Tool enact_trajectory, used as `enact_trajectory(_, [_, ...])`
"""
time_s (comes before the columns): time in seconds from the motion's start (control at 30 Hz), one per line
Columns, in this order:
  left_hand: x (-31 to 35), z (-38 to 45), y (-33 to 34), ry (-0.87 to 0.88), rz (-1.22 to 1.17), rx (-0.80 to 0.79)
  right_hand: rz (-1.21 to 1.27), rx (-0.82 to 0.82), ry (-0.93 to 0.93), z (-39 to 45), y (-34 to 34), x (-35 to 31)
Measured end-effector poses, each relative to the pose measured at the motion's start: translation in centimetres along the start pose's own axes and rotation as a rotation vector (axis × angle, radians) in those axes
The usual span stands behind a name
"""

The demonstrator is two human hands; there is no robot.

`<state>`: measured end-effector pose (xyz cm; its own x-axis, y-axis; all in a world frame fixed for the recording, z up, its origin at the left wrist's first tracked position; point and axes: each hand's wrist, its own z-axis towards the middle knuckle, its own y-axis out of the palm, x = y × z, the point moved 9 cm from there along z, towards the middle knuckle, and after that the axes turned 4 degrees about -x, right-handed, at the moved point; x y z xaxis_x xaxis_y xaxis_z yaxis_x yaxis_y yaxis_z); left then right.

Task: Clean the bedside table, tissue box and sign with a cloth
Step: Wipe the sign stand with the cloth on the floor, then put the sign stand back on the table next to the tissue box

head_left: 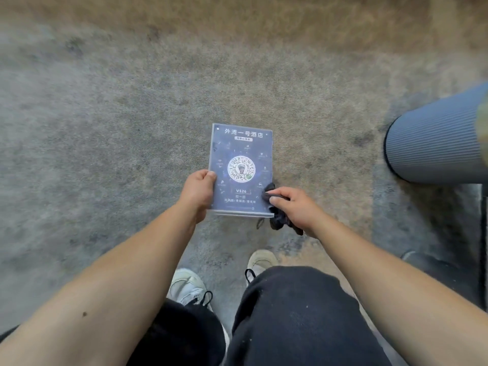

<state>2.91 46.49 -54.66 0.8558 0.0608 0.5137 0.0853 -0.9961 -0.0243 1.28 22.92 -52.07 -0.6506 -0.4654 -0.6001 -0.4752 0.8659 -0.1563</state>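
Sign: the sign, a dark blue card in a clear stand with a round code in the middle, is being held in the air above the carpet, in front of the person.
Left hand: the left hand is gripping the sign by its left edge, thumb lying on the front face.
Right hand: the right hand is holding a dark cloth, fingers curled around it.
Cloth: it is touching the lower right corner of the sign.
Nearby: a grey ribbed cylinder is standing at the right, well apart.
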Motion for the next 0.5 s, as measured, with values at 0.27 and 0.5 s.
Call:
enact_trajectory(0.27, [13.3, -15.6, 1.7, 0.182, 0.144, -0.149, 0.123, 0.180, -0.002, -16.0, -8.0, -10.4])
enact_trajectory(0.5, [25.1, -30.1, 8.5, 0.369, 0.283, -0.355, 0.329, 0.210, -0.121, -29.0, -14.9, -19.7])
